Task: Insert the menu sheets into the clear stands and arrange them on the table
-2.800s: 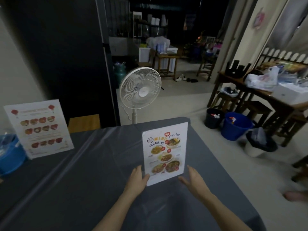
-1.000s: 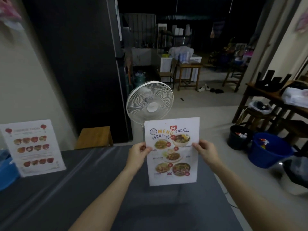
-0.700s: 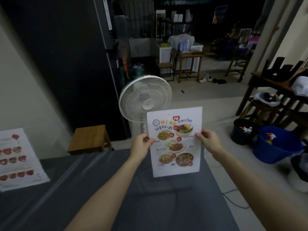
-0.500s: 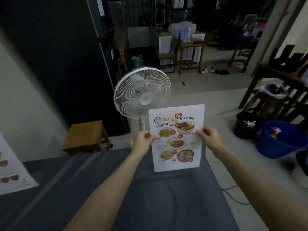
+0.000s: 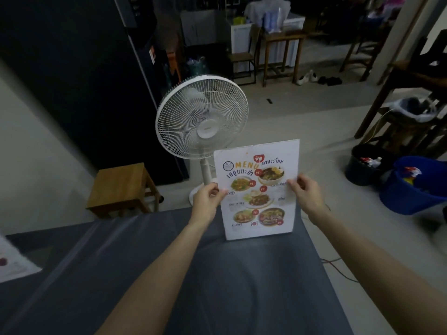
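A menu stand with a white sheet of food photos stands upright near the far edge of the grey-covered table. My left hand pinches its left edge and my right hand pinches its right edge, both at mid height. The bottom of the stand is at or just above the cloth; I cannot tell if it touches. A second menu stand is cut off at the left border of the frame.
Beyond the table's far edge are a white pedestal fan and a low wooden stool. On the floor to the right sit a blue bucket and a black bucket. A red cable runs along the floor.
Both hands lifted the menu stand from the middle of the table and carried it toward the far edge, lowering it there. The view swung right, so the second menu slid to the left border.
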A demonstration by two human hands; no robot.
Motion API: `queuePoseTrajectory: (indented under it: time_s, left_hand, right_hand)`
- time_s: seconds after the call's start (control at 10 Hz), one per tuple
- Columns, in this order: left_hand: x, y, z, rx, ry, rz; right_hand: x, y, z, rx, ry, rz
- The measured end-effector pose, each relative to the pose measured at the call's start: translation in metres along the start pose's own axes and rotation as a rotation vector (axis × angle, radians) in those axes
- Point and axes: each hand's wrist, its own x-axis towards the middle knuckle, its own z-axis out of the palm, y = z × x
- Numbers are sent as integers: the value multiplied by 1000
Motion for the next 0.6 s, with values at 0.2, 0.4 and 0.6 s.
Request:
queuePoseTrajectory:
  time_s: [0.2,0.4,0.6]
  left_hand:
    - [1,1,-4,-13,-59,-7]
    - [-19,1,-10,44,-126,-30]
    - [-69,-10,-23,145,-99,-140]
  right_hand:
    - [-7,-2,-3,22,-36,-8]
    - [-25,-1,-8,-166,-65,-75]
    - [-76,11,-1,-258,-47,-89]
